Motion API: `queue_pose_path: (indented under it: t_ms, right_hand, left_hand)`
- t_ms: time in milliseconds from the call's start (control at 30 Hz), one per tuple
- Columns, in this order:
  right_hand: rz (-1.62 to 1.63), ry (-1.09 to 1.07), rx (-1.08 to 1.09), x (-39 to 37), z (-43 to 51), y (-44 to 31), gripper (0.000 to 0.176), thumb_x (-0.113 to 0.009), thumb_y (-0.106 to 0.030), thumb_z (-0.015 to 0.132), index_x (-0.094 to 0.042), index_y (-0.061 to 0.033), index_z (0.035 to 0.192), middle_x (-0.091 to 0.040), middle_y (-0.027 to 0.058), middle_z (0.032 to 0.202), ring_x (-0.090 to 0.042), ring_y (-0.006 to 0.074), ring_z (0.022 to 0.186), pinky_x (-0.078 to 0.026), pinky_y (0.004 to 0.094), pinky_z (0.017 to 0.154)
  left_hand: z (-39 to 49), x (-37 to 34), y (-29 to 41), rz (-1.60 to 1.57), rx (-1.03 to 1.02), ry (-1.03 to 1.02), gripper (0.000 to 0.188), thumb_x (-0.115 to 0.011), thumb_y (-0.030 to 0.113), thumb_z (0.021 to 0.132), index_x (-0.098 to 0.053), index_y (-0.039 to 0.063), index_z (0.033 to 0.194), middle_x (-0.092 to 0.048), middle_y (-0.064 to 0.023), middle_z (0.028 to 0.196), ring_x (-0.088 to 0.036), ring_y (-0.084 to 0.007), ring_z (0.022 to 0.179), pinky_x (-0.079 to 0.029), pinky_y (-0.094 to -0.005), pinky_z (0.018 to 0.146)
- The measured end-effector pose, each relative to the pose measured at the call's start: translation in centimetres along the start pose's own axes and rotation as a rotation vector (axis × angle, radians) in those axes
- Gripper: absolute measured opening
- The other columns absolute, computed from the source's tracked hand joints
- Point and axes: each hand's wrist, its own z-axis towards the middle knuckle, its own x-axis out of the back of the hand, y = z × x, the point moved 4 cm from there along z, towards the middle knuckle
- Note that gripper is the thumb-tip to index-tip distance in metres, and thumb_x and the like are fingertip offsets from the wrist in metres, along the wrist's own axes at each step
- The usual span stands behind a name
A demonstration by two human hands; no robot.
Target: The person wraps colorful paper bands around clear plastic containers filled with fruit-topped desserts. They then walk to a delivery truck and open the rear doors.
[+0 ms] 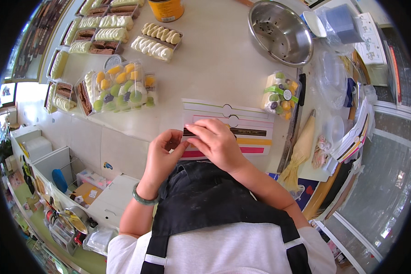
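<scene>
A sheet of colourful label bands [227,111], with green, pink, black, orange and magenta strips, lies at the table's near edge. My left hand [166,152] pinches its left edge between thumb and fingers. My right hand [217,144] reaches over the sheet, its fingertips closed at the same edge, close to the left fingertips. What exactly lies between the fingertips is too small to tell. To the left stands a clear box of cream, mango and green grapes [118,87]. A similar fruit box with a green band [281,94] stands to the right.
Open boxes of chocolate cake and piped cream [111,34] fill the far left. A steel bowl [281,34] stands at the far right. A long metal ruler [289,147] and a filled piping bag [303,144] lie on the right, near a stack of label sheets [352,137].
</scene>
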Motion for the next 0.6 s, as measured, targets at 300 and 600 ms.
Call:
queue_pose_path:
  t_ms: [300, 600]
  right_hand:
    - [-0.163, -0.097, 0.056, 1.3, 0.8, -1.0, 0.013, -0.068, -0.007, 0.080, -0.064, -0.0009, 0.091, -0.065, 0.0088, 0.090, -0.066, 0.0198, 0.080, -0.055, 0.0307, 0.067]
    - [1.306, 0.616, -0.921, 0.0, -8.5, 10.3, 0.012, -0.053, -0.012, 0.098, -0.059, -0.0026, 0.102, -0.067, 0.0137, 0.110, -0.065, 0.0200, 0.100, -0.052, 0.0368, 0.093]
  left_hand:
    - [-1.2, -0.6, 3.1, 0.262, -0.269, -0.003, 0.010, -0.065, -0.002, 0.083, -0.061, -0.003, 0.092, -0.059, -0.0054, 0.079, -0.058, -0.0101, 0.070, -0.048, -0.0242, 0.066]
    - [-0.7, -4.2, -0.5, 0.971, -0.566, 0.191, 0.054, -0.066, -0.001, 0.074, -0.055, 0.007, 0.127, -0.048, -0.0143, 0.132, -0.047, -0.0298, 0.121, -0.041, -0.0413, 0.099]
